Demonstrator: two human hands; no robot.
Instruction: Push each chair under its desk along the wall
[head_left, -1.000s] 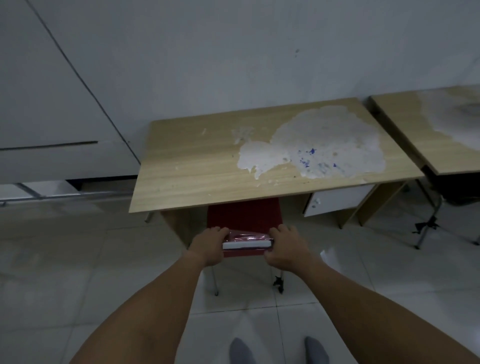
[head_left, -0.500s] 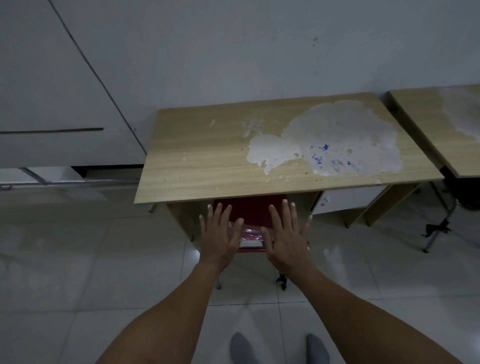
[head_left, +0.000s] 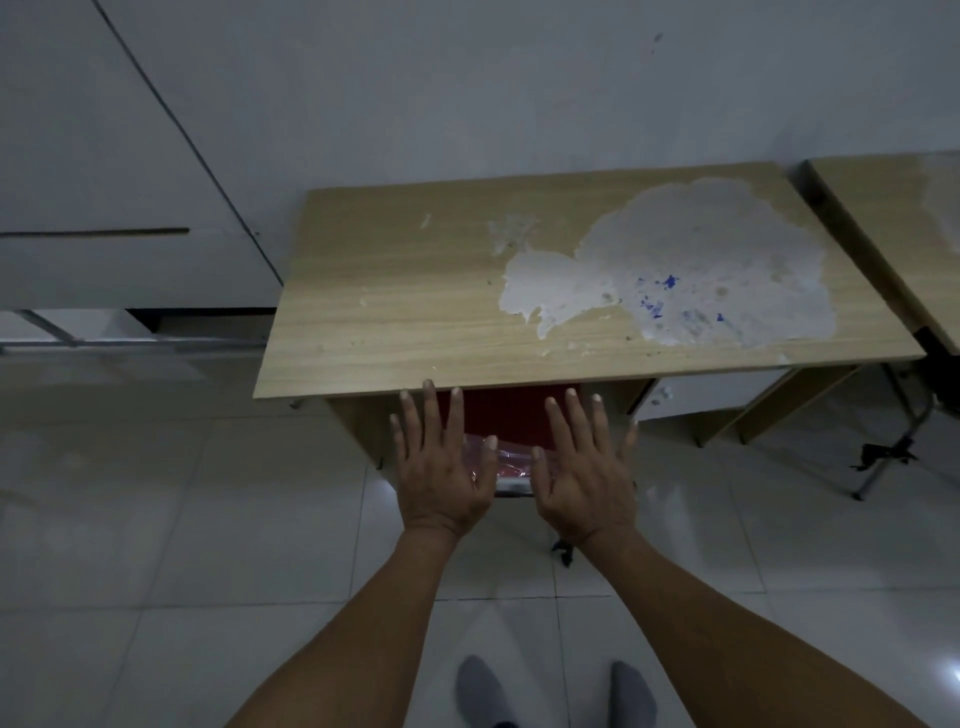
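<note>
A wooden desk (head_left: 415, 291) with a large white worn patch stands against the wall. A red chair (head_left: 511, 415) sits tucked under its front edge; only part of the red seat and the plastic-wrapped backrest top show between my hands. My left hand (head_left: 441, 467) and my right hand (head_left: 584, 473) hover flat, fingers spread, over the backrest top, holding nothing. Whether the palms touch the chair I cannot tell. One chair foot (head_left: 563, 551) shows on the floor below my right wrist.
A second wooden desk (head_left: 893, 218) stands to the right, with a dark chair and metal legs (head_left: 883, 457) beneath it. A white drawer unit (head_left: 711, 395) hangs under the first desk. White cabinets (head_left: 104, 197) fill the left. The floor is pale tile.
My hands let go of the chair's backrest and opened flat. The chair has gone further under the desk, so less red seat shows.
</note>
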